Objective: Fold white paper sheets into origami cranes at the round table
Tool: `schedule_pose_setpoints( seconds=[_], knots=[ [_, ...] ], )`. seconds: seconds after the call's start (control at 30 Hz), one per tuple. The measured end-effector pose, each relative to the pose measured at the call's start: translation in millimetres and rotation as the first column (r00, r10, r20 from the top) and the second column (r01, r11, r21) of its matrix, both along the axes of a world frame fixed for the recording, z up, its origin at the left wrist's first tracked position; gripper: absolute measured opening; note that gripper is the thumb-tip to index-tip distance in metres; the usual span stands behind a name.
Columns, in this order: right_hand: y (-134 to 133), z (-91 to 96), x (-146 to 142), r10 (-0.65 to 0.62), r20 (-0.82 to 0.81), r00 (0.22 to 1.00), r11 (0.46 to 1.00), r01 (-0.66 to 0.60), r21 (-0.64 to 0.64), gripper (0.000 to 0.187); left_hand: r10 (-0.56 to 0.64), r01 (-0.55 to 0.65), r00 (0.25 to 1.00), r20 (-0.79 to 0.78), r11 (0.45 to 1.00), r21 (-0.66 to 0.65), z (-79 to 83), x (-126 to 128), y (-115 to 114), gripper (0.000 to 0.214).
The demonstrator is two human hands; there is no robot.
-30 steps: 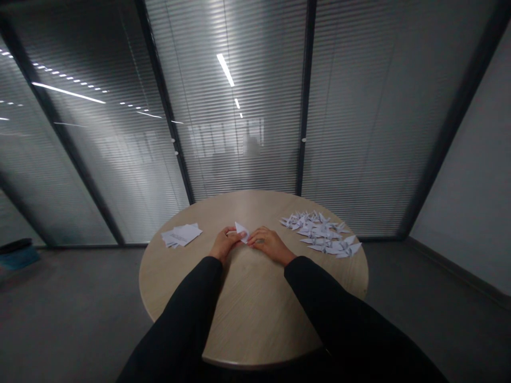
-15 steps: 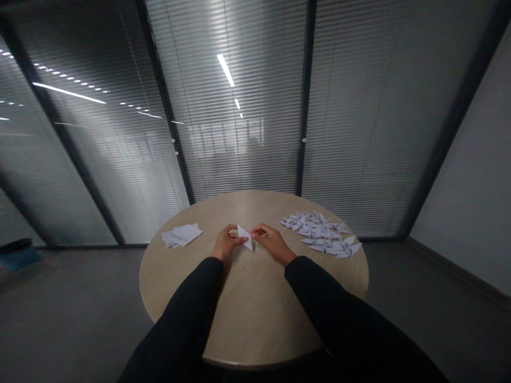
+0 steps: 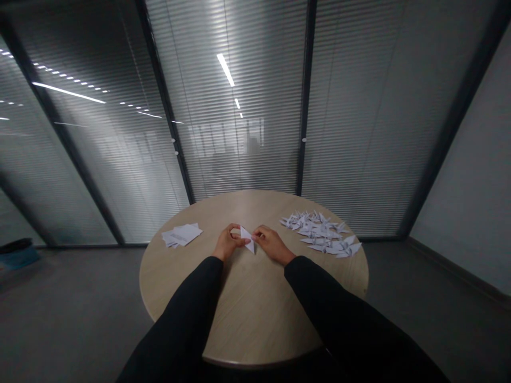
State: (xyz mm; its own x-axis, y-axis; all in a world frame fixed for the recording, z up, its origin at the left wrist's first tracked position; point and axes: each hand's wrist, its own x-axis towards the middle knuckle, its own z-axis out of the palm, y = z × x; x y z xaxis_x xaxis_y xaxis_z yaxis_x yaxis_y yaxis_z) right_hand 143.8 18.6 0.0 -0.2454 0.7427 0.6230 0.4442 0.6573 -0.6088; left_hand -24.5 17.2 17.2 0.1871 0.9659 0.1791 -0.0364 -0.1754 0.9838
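A small piece of folded white paper [image 3: 248,239], pointed at its top and bottom, is held between my two hands over the middle of the table. My left hand [image 3: 229,242] pinches its left side between thumb and fingers. On the other side, the fingertips of my right hand [image 3: 272,243] are closed on the paper's right edge. Fine creases are too small to make out.
Folded paper cranes [image 3: 323,234] lie in a spread pile at the right of the round wooden table [image 3: 259,314]. Loose white paper sheets [image 3: 182,234] are stacked at the left. Behind stands a glass partition with blinds [image 3: 247,170]. A blue bin [image 3: 19,254] is on the floor far left.
The folded paper has shifted very slightly to the right and turned a little. Both hands keep their hold on it, and the cranes and sheets have not moved.
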Motion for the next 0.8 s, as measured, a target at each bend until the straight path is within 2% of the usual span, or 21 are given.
schedule_pose_setpoints(
  seconds=[0.17,0.37,0.6,0.8],
  knots=[
    [1.0,-0.4,-2.6,-0.042,-0.012,0.999,0.999,0.042,0.031,0.007,-0.007,0.007,1.000,0.021,1.000,0.016,-0.5,2.8,-0.6,0.064],
    [4.7,-1.7,1.2,-0.018,-0.110,0.994,0.999,0.013,-0.041,0.009,-0.021,0.022,0.995,0.098,1.000,-0.010,-2.2,3.6,-3.2,0.059],
    [6.2,-4.0,1.5,0.017,-0.178,0.984,0.993,-0.037,-0.113,0.014,-0.017,0.015,0.997,0.081,1.000,0.019,3.0,0.2,-4.0,0.052],
    [-0.1,0.2,1.6,0.040,-0.136,0.990,0.992,-0.056,-0.117,0.017,-0.048,0.048,0.998,0.047,0.999,0.021,3.7,-2.4,-2.4,0.054]
  ],
)
